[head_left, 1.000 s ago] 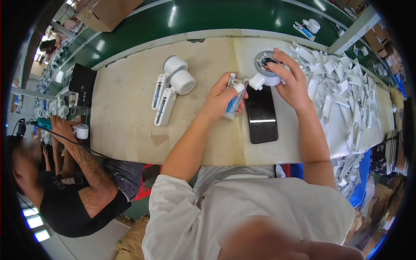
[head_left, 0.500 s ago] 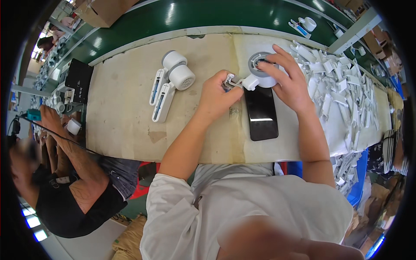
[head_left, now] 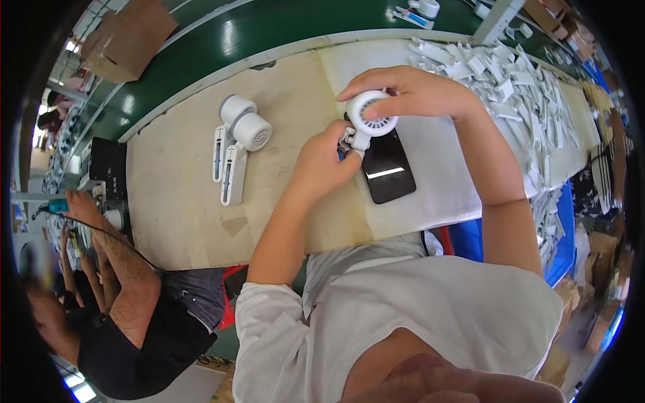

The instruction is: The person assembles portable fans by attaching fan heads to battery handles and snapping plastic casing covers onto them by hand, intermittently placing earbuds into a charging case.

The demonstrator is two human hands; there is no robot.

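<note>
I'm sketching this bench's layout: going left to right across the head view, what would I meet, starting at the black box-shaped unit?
Black box-shaped unit, pair of white plastic round-headed devices, left hand, white round slotted plastic head, heap of loose white plastic parts.

handle mostly hidden [head_left: 347, 140], phone partly covered [head_left: 390, 180]

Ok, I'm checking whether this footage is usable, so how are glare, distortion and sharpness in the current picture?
Head view: a bright streak of glare crosses the black phone, with paler reflections on the green surface; head view: the table has its far edge bowed, fisheye-style, and the corners are black; head view: slots on the white fan head in the right hand stay readable.
</note>
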